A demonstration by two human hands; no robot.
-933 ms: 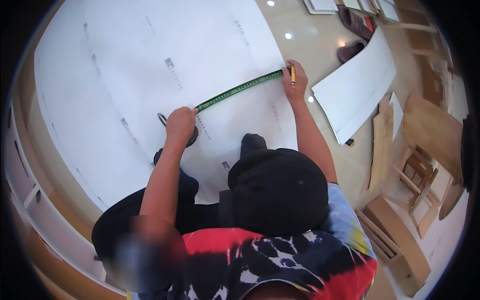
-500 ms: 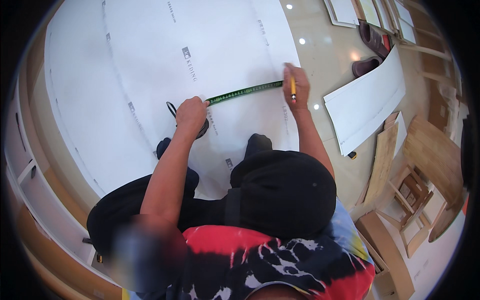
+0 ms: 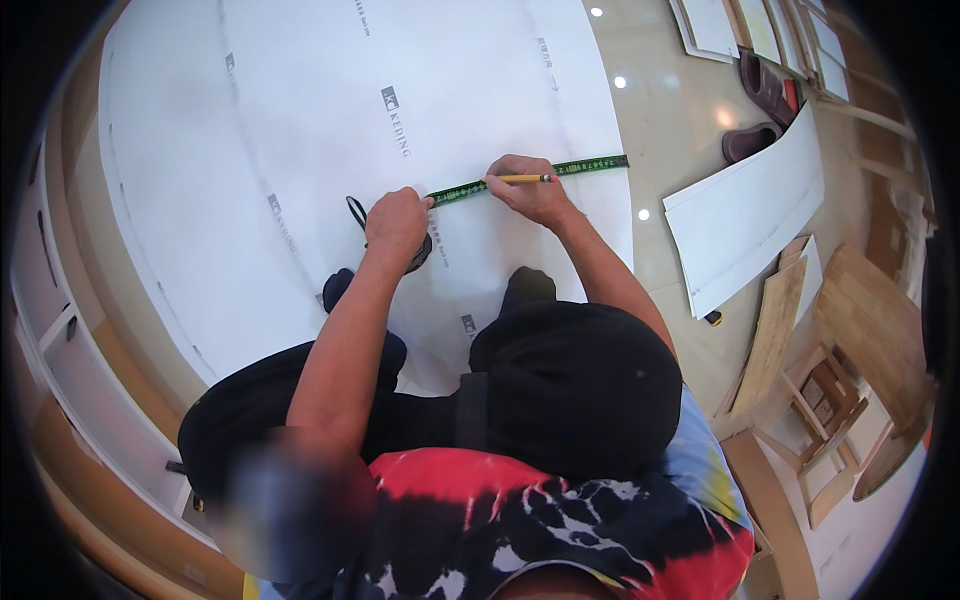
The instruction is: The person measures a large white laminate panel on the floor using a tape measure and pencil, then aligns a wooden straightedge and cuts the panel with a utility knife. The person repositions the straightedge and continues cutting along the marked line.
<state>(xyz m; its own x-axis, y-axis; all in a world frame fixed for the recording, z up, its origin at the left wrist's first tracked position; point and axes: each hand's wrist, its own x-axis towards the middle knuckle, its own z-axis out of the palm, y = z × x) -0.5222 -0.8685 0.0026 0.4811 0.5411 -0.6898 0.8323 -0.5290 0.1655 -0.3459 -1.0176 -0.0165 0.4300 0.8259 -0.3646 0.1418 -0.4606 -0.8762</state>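
Note:
A large white board [image 3: 300,110] with printed marks lies under me. Across its right part runs the green blade of a tape measure [image 3: 592,164], reaching the board's right edge. My left hand [image 3: 398,222] is closed on the tape measure; its dark case and wrist loop peek out from under the hand. In my right hand [image 3: 528,190] is a yellow pencil [image 3: 518,179], gripped between the fingers, with its tip down at the blade's edge about midway along. The pencil's eraser end points right.
White panels [image 3: 745,215] lie on the tiled floor to the right, with dark red shoes [image 3: 752,143] beyond them. A wooden plank [image 3: 770,335] and a wooden stool [image 3: 830,400] are farther right. At the left stands a white cabinet frame [image 3: 95,400]. My feet rest on the board.
My right hand has moved left from the board's right edge to the middle of the blade, and the pencil has swung from upright to nearly level. The left hand keeps its place on the tape measure.

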